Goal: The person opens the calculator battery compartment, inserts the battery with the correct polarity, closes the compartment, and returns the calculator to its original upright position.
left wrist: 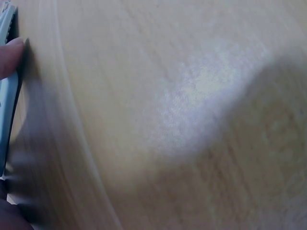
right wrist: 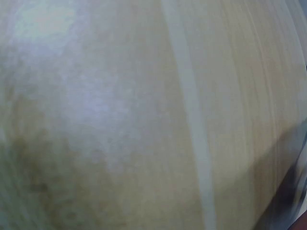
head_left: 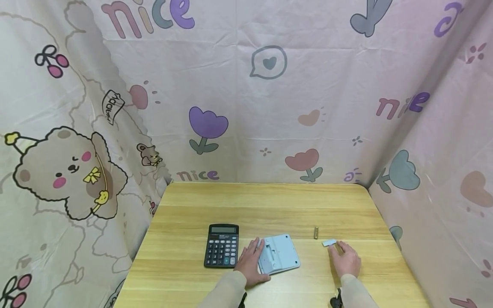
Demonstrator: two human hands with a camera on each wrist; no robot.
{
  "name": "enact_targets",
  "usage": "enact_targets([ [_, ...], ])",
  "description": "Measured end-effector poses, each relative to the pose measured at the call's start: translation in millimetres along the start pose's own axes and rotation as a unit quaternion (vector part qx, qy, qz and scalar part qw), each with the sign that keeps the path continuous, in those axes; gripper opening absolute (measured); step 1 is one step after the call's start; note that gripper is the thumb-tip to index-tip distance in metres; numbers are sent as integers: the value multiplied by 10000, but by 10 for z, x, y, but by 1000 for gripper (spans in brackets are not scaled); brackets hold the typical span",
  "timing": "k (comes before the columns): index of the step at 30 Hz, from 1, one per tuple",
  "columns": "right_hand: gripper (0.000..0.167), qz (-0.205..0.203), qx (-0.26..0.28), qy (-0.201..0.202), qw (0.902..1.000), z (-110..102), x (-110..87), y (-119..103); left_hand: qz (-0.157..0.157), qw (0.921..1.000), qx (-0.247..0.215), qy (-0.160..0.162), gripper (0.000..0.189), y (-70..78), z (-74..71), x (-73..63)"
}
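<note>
Cloth (head_left: 239,94): pale and wrinkly, hung all around you, with flowers, hearts, a bear and the word "nice" on it.
Table (head_left: 185,209): flat yellow wood with long stripes; both wrist views show a shiny patch on it.
Blue gadget (head_left: 286,251): smooth, light blue, like a slanted box with round corners. A long slot shows in its top side. It lies near the middle, just to the right of your left fingers and touching them.
Black calculator (head_left: 221,246): a dark, flat box with a grey screen and rows of small keys, just left of your left fingers.
Left hand (head_left: 249,264): fingers spread out long on the gadget's left side, thumb wide apart at its near corner.
Right hand (head_left: 346,260): thumb and pointer close together, pinching the blue cover.
Blue cover (head_left: 328,243): a thin, small strip, poking out left past your right fingertips.
Battery (head_left: 316,233): a little tube on the wood, near the cover, touching no finger.
</note>
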State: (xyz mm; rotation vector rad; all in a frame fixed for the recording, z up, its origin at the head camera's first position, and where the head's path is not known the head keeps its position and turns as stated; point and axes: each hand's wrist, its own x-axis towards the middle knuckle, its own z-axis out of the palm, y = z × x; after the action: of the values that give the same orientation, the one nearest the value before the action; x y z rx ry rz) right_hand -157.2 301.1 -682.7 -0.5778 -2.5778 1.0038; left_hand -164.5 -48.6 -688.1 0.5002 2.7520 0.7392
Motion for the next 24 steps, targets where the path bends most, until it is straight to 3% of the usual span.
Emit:
enact_targets([
  [10, 48, -100, -141, -310, 9994, -42, 107, -71, 20, 10000, -39, 26, 120, 0, -2, 0],
  [24, 61, -806, -820, -1104, 9872, -12, 311, -284, 27, 10000, -49, 33, 121, -6, 6, -6],
])
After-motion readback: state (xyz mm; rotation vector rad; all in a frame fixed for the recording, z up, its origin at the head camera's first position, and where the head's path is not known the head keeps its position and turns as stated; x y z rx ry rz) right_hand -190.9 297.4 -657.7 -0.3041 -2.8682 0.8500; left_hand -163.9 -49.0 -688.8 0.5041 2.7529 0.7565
